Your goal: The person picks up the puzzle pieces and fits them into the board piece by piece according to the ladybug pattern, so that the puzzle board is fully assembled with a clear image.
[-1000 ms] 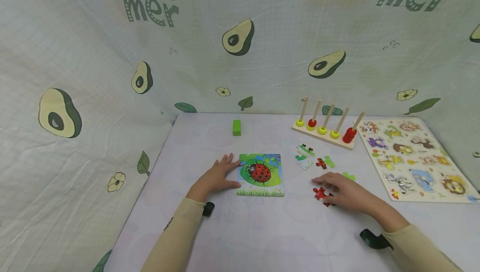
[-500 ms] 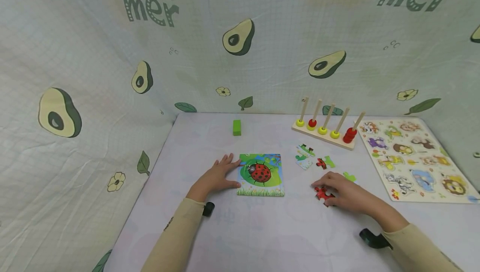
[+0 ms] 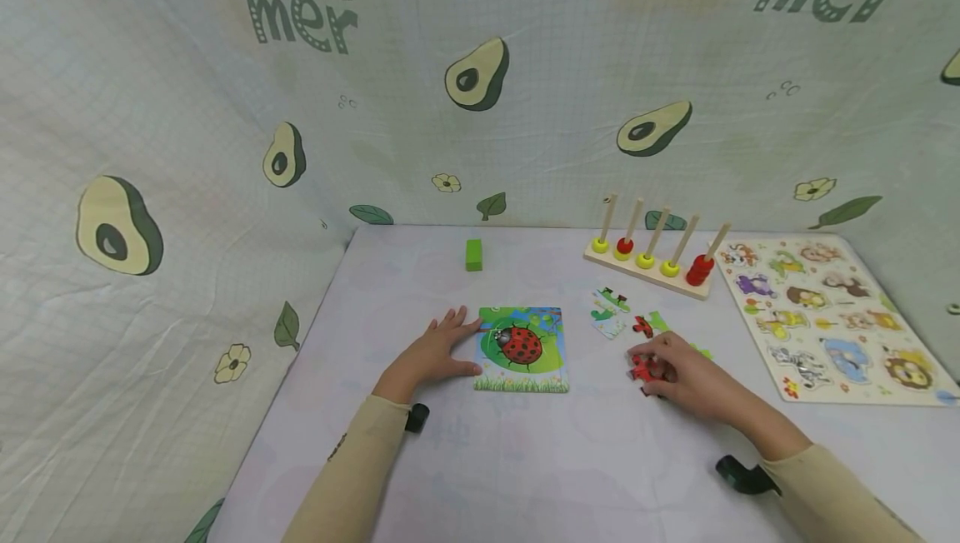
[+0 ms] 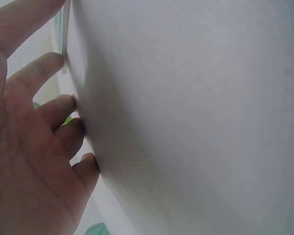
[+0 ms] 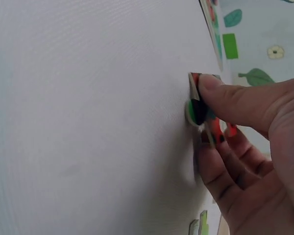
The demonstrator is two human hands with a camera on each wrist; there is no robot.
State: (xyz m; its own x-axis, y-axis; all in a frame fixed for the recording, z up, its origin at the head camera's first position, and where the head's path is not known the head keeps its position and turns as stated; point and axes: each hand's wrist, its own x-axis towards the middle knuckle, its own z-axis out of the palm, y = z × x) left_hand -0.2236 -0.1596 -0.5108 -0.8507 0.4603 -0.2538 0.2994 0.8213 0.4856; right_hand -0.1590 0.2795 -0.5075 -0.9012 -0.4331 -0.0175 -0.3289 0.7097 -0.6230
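Observation:
Spread at the left edge of a square ladybug picture board (image 3: 521, 348), my left hand (image 3: 429, 356) touches it with thumb and forefinger. In the left wrist view its other fingertips reach the tabletop beside the board's thin edge (image 4: 65, 36). My right hand (image 3: 697, 381) pinches a red puzzle piece (image 3: 643, 369) between thumb and fingers. Seen from the right wrist, the thumb lies across the puzzle piece (image 5: 199, 111), which is tilted up on edge; the fingers partly hide it. Just beyond this hand lies a red and green puzzle piece (image 3: 642, 326).
Pale green puzzle pieces (image 3: 608, 324) lie between the board and the right hand. A wooden peg counter (image 3: 647, 271) with red and yellow beads stands behind them. At right is an animal puzzle board (image 3: 840, 318); a green block (image 3: 473, 255) stands near the back edge.
My right hand has closed on the red puzzle piece and moved slightly away from me with it, now covering more of the green pieces behind. The left hand and the ladybug board have stayed put.

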